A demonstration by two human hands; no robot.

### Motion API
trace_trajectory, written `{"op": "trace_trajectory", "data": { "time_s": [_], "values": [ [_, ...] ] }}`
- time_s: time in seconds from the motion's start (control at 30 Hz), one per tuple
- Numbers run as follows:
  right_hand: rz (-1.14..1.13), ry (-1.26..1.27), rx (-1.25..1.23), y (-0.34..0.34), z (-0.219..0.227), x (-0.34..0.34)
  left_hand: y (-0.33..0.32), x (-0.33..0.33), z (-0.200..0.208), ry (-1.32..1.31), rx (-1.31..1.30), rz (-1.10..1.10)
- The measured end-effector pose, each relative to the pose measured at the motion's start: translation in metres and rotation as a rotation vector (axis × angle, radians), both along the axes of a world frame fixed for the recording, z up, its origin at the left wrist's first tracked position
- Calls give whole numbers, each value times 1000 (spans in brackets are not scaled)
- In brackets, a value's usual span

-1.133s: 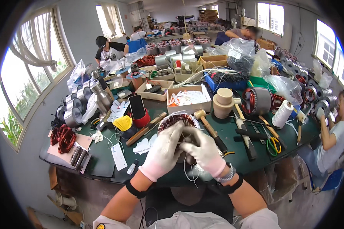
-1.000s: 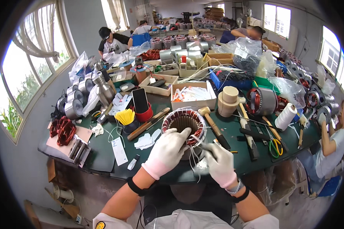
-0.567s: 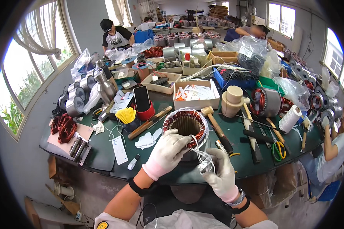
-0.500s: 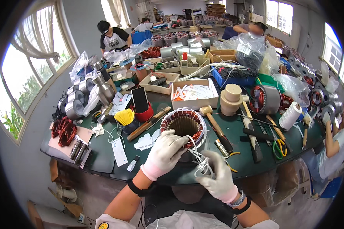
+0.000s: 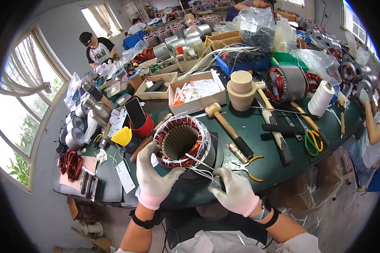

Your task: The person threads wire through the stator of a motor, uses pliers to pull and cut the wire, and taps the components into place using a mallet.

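A motor stator point(image 5: 201, 147) with copper windings laced in white cord stands at the table's near edge, its slotted bore facing up and slightly toward me. My left hand point(image 5: 151, 181), in a white glove, grips its left side, fingers at the outer rim and thumb at the front. White lead wires point(image 5: 202, 169) come off the front of the windings. Their loose ends run to my right hand point(image 5: 235, 192), also gloved, which pinches them just right of the stator. The fingers hide part of the wires there.
Right of the stator lie a mallet point(image 5: 230, 128), a small cylinder point(image 5: 239, 153), yellow-handled pliers point(image 5: 250, 168) and scissors point(image 5: 311, 143). A thread cone point(image 5: 321, 99) stands farther right. Behind are a box of paper strips point(image 5: 173, 93), a beige stepped block point(image 5: 241, 90) and a phone point(image 5: 135, 114).
My left hand has gone from the wires at the front rim to the stator's left side. My right hand has drawn the wires out straighter. The whole view has shifted and tilted.
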State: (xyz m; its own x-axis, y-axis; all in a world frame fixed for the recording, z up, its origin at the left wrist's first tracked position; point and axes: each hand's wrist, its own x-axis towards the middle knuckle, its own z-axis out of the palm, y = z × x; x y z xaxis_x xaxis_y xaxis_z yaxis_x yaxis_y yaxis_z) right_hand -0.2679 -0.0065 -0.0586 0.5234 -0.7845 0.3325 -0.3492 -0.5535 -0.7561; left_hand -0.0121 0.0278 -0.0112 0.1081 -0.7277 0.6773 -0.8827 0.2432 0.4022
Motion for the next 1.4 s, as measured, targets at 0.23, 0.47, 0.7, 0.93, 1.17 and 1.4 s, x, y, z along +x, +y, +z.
{"op": "trace_trajectory", "data": {
  "time_s": [0.23,0.47,0.7,0.93,1.17,1.4],
  "values": [
    [-42,69,-37,-3,0,-12,-2,-1,5,52,-15,-25],
    [47,-238,90,-8,7,16,1,-13,18,-44,-13,-36],
    [-187,-179,-57,-18,1,16,-1,-7,20,-95,112,-178],
    [-52,-369,43,-5,4,31,-4,-5,14,-87,57,-217],
    [-69,-423,107,4,17,11,-5,-4,13,-105,31,-226],
    [-118,-218,-147,8,9,11,-5,-10,13,-84,-8,-240]
  ]
}}
